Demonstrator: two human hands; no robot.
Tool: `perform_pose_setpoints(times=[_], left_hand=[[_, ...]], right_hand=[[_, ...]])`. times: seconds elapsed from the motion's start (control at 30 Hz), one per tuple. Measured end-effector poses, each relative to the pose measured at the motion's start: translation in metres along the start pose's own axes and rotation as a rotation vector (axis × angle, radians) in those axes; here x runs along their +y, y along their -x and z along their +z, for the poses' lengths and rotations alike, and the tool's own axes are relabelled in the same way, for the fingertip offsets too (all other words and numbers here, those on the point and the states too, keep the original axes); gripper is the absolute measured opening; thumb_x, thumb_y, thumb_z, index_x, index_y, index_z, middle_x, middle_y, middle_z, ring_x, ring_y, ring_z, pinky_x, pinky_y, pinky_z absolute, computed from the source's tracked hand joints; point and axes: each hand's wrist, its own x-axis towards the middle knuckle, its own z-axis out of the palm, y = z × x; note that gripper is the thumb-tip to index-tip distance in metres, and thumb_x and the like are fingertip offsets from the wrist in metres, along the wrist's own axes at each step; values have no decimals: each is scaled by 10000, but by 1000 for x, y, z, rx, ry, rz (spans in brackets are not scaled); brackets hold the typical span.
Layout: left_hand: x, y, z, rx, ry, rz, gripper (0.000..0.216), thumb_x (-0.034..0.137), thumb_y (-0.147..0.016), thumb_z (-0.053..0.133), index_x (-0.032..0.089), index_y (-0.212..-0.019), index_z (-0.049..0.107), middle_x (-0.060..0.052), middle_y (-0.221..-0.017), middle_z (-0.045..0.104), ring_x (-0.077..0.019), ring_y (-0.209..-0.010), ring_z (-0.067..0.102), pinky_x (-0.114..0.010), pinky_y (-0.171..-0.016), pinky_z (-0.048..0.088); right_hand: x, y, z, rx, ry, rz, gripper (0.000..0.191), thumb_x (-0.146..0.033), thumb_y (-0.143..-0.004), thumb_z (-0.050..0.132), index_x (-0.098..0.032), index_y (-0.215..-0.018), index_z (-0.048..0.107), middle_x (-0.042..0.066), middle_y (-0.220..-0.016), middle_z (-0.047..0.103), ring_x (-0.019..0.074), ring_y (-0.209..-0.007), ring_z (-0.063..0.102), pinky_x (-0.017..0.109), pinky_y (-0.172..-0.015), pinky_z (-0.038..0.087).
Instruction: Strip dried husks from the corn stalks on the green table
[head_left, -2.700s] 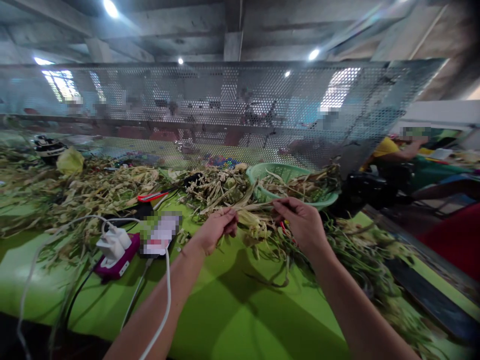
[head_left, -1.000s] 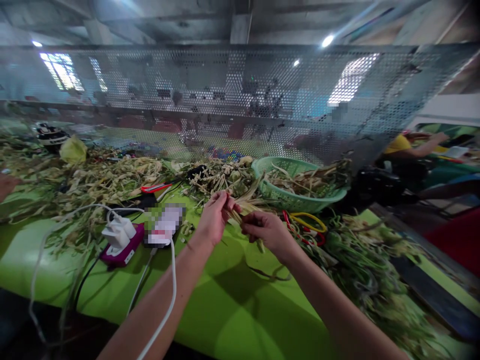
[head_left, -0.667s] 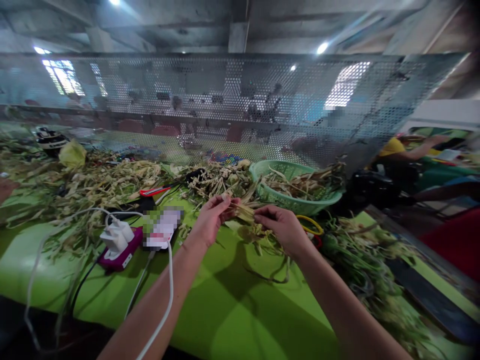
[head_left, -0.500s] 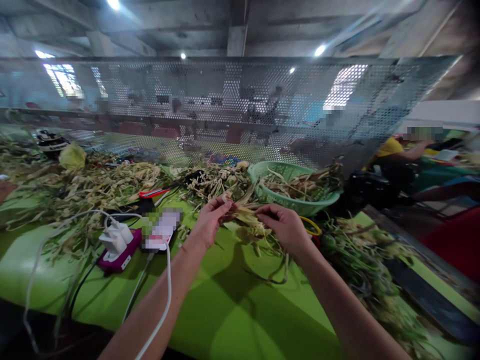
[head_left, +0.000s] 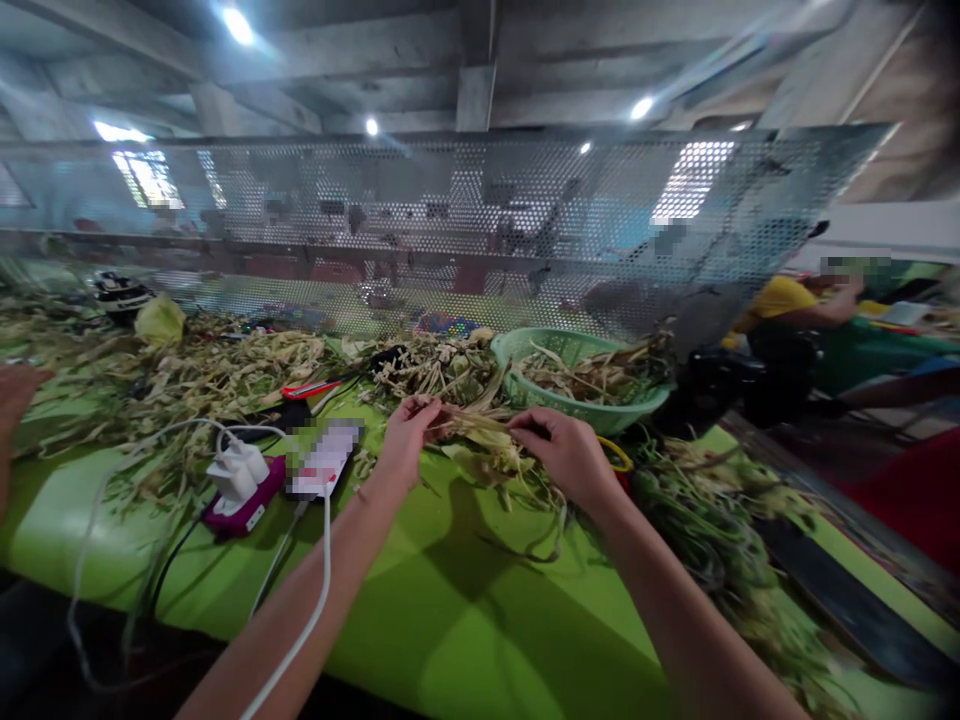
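Over a bright green table, both my hands pinch a bundle of pale dried plant stalks. My left hand grips its left end with closed fingers. My right hand is closed on the right part, a little lower. Limp green leaves hang from the bundle down to the table. Just behind my hands stands a green plastic basket holding more dried stalks.
Heaps of dried stalks cover the back of the table, greener stems the right. A purple power strip with white plugs, a phone and cables lie left. Red-handled scissors lie behind. A perforated metal screen closes the back. Another person's hand shows at left.
My hands lowered slightly and drew apart along the bundle, the left moving left. The yellow and red loops by my right hand are now mostly hidden. Another person's hand came in at left.
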Motion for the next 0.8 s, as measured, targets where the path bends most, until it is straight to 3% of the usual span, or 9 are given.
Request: perform_pose_setpoints(times=[0.1,0.2,0.3,0.4,0.47,0.57,0.7,0.8], left_hand=[[11,0,-4,85,-117,40,276,189,-667,712,179,-921,602,-59,-898,714,-171,-851,658,-272,-749,483],[29,9,-1,163,-252,275,398,15,-623,643,192,-980,630,-59,-1041,681,-178,-1037,601,-294,-946,417],[42,28,15,26,-409,466,372,30,-675,602,220,-988,667,-45,-1118,657,-193,-1102,557,-297,-1029,344],[39,47,34,-250,-500,325,210,104,-688,651,242,-840,693,-35,-943,703,-224,-939,607,-299,-932,412],[30,54,41,-330,-530,263,145,139,-694,660,256,-777,682,-29,-801,696,-224,-820,613,-290,-834,450],[14,56,40,-348,-702,244,95,237,-800,562,242,-773,654,-19,-676,638,-184,-639,552,-277,-706,450],[5,56,34,-301,-906,222,232,357,-880,443,193,-819,595,-26,-766,610,-167,-690,518,-286,-711,430],[4,56,33,-324,-874,175,258,357,-896,411,164,-924,579,-47,-878,621,-169,-800,533,-290,-767,425]], right_hand=[[-2,0,-7,-19,76,-79,134,-262,-804,568,-208,-811,690,37,-833,712,198,-758,629,282,-705,439],[-7,2,-11,-47,152,-151,122,-223,-817,556,-209,-813,677,49,-868,705,200,-798,630,282,-726,434],[-17,5,-10,-116,189,-224,142,-186,-832,529,-207,-813,668,50,-848,694,187,-775,623,269,-705,425],[-26,10,-6,-158,188,-295,152,-164,-840,510,-196,-802,654,54,-834,681,171,-743,610,252,-680,414],[-30,12,-4,-166,187,-332,169,-124,-831,491,-192,-800,643,57,-843,675,167,-757,604,245,-696,410],[-31,14,-2,-169,177,-343,194,-81,-814,466,-188,-788,625,54,-835,665,162,-766,596,240,-709,406],[-31,14,0,-161,115,-304,135,-109,-808,500,-187,-774,604,39,-805,654,160,-748,589,244,-690,406],[-30,13,0,-135,26,-229,50,-184,-807,566,-194,-832,608,22,-779,650,156,-700,581,246,-652,413]])
